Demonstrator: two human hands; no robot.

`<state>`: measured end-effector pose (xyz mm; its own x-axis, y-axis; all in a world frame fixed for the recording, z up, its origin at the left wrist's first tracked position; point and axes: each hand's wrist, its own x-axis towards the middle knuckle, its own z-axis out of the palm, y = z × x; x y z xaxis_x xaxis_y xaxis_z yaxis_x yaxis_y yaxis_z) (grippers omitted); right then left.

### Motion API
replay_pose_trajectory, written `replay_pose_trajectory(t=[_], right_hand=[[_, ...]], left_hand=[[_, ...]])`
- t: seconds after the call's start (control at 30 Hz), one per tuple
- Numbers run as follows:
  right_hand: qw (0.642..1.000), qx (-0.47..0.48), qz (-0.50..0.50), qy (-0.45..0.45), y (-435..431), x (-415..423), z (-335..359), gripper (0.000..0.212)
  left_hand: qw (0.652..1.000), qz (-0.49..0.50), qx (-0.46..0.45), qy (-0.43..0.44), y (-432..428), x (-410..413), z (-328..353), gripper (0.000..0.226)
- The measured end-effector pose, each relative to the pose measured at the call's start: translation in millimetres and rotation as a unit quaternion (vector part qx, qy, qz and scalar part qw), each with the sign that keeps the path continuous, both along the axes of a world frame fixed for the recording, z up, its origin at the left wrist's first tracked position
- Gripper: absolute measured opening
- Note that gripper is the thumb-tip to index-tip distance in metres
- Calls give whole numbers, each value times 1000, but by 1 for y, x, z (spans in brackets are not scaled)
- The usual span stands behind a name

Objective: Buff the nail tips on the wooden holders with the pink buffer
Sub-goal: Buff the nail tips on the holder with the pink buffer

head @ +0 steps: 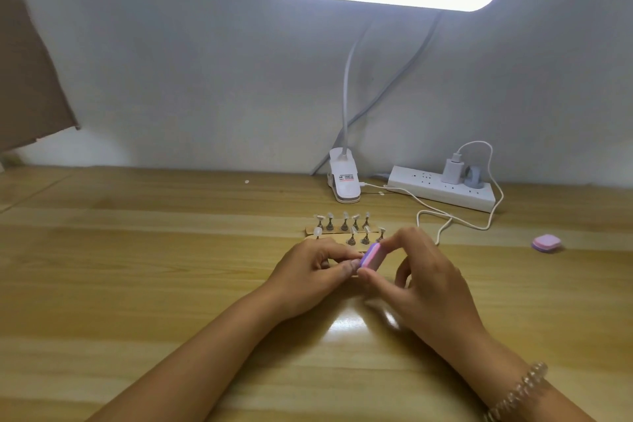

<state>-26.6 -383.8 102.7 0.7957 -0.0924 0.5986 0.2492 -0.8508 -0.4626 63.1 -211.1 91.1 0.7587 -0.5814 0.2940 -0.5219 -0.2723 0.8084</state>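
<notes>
Two wooden holders (329,233) lie on the table with several white nail tips (345,215) standing on small metal stands. Just in front of them my right hand (424,277) pinches a pink and purple buffer block (371,255) between thumb and fingers. My left hand (313,271) sits close beside it, its fingers curled round something small against the buffer's left end. The thing it holds is hidden by the fingers.
A second pink buffer (547,242) lies at the right on the wooden table (154,250). A white clip lamp base (344,180) and a power strip (445,187) with a charger and white cable (445,219) stand behind the holders. Cardboard (30,62) hangs at the far left.
</notes>
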Motion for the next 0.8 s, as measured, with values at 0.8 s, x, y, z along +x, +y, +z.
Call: replay_pose_trajectory(t=[0.8], right_hand=[[1000,-16,-13,-1,1,-2,2,38]], left_hand=[[1000,-2,0,2,0,0,0,18]])
